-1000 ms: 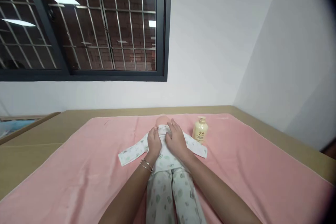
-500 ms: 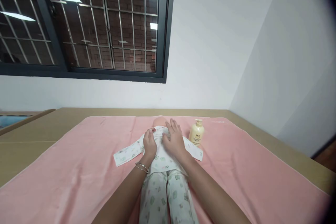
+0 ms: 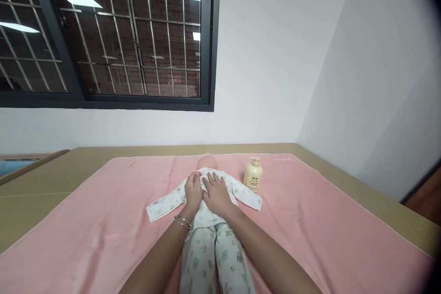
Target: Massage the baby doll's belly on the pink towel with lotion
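A pink towel covers the tan table below a barred window, where both hands, left hand and right hand, lie open, flat on the doll, a lotion bottle just right.

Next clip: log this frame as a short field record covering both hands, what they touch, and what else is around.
surface: pink towel spread over a tan table
doll: baby doll lying on its back, head toward the wall, in a white printed top and matching trousers, sleeves spread out sideways
left hand: left hand resting flat on the doll's chest, bracelets on the wrist
right hand: right hand flat on the chest, beside the left
nearby: cream pump bottle upright on the towel, right of the doll's head
background: barred window, white walls
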A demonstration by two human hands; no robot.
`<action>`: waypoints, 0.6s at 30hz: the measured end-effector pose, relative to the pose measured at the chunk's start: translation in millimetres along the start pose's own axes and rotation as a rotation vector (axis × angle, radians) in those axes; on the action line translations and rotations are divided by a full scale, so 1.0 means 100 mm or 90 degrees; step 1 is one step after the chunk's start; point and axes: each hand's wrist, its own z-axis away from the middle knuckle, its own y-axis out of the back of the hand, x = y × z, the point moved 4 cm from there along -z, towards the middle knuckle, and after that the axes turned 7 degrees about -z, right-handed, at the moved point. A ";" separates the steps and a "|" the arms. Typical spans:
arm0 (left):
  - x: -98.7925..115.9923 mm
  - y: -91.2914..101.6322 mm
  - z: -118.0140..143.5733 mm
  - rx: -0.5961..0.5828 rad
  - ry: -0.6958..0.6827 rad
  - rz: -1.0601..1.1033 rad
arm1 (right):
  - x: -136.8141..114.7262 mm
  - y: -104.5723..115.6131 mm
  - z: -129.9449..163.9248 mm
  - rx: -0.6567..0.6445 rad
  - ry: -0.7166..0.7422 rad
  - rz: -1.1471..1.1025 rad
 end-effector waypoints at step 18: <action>1.31 -0.95 0.06 -0.311 0.482 0.650 | 0.60 1.51 -0.02 0.301 -0.235 0.028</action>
